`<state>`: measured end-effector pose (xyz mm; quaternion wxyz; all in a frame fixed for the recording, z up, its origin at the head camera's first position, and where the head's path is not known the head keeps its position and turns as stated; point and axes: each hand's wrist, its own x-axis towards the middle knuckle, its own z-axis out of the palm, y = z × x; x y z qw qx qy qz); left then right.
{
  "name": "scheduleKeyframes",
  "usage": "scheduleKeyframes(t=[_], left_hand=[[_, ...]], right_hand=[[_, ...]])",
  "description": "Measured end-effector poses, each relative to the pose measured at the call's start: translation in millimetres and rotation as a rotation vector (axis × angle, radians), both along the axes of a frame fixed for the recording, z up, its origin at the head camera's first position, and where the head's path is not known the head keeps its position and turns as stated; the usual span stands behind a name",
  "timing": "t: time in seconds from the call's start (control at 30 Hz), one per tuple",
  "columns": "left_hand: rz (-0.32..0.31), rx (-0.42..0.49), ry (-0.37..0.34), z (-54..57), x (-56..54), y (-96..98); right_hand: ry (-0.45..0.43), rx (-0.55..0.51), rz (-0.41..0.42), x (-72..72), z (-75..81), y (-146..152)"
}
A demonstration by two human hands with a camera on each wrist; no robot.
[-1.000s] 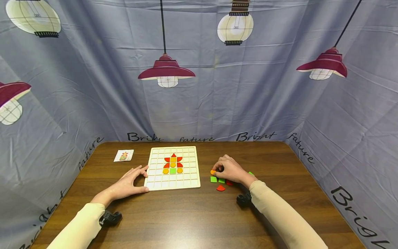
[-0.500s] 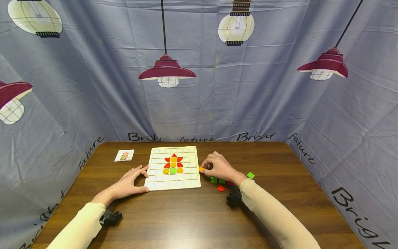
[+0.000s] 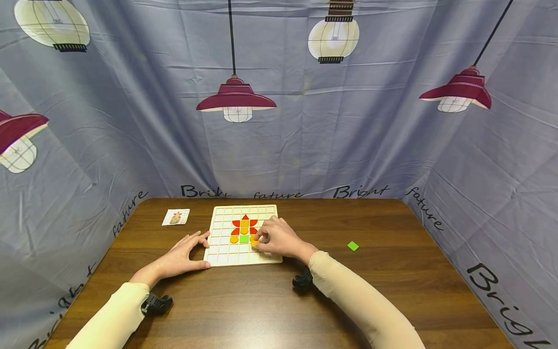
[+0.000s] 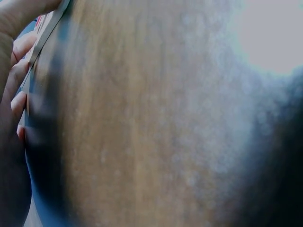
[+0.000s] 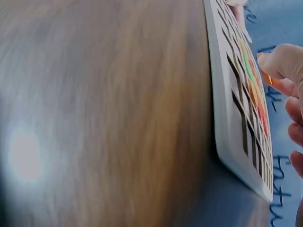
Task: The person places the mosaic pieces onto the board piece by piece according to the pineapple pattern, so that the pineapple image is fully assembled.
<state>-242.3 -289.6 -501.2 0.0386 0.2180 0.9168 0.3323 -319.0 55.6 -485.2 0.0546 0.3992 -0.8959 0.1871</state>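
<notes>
A cream grid board (image 3: 218, 260) lies on the table, with red, orange and green pieces set in its cells. Among them are a red triangle (image 3: 245, 217), a green square (image 3: 244, 239) and an orange disc (image 3: 234, 239) left of the square. My right hand (image 3: 281, 237) is over the right part of the board, pinching another orange disc (image 5: 265, 70) between thumb and finger; in the right wrist view that disc is above the board surface. My left hand (image 3: 180, 254) rests at the board's left edge, thumb and fingers spread, fingertips touching the rim.
A small printed card (image 3: 176, 217) with a coloured figure on a grid lies left of the board. One green square (image 3: 353, 246) lies alone on the table (image 3: 392, 286) at the right. My right arm hides the table just right of the board.
My right hand has carried the orange disc leftward from the loose pieces, past the board's right edge, to above the grid. The left hand stays at the board's left edge.
</notes>
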Motion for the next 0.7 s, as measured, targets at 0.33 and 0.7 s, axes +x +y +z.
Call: scheduleKeyframes(t=[0.33, 0.7], left_hand=[[-0.001, 0.007, 0.000, 0.6, -0.3, 0.3], [0.001, 0.005, 0.010, -3.1, -1.5, -1.4]], right_hand=[[0.051, 0.033, 0.015, 4.6, -6.6, -27.1], [0.065, 0.046, -0.011, 5.2, -11.2, -34.9]])
